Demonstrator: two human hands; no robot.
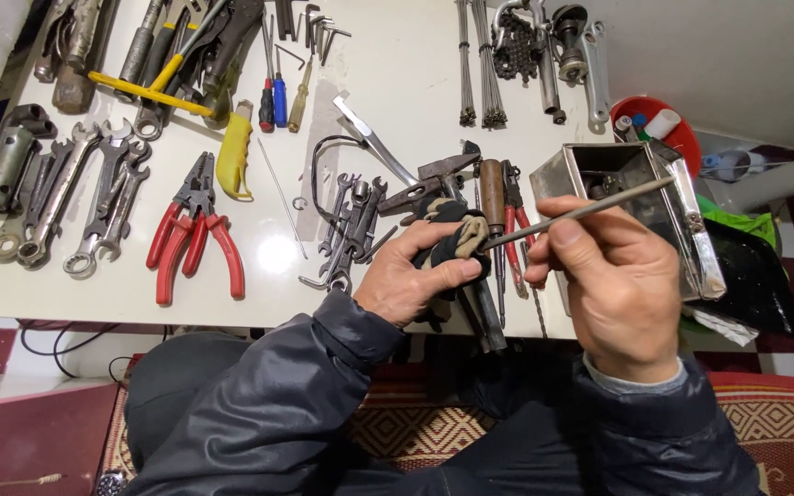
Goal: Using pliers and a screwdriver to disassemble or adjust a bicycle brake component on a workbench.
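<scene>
Head view: your left hand (415, 276) squeezes a dark rag (457, 241) over the table (388, 83). Your right hand (613, 285) pinches a thin rod (590, 210); its tip hides in the rag.

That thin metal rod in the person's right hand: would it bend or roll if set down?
The thin rod looks straight and unsagging while held by one end in the right hand, so probably stiff. It seems round and slim, so likely light, and apt to roll on the smooth white table.
</scene>
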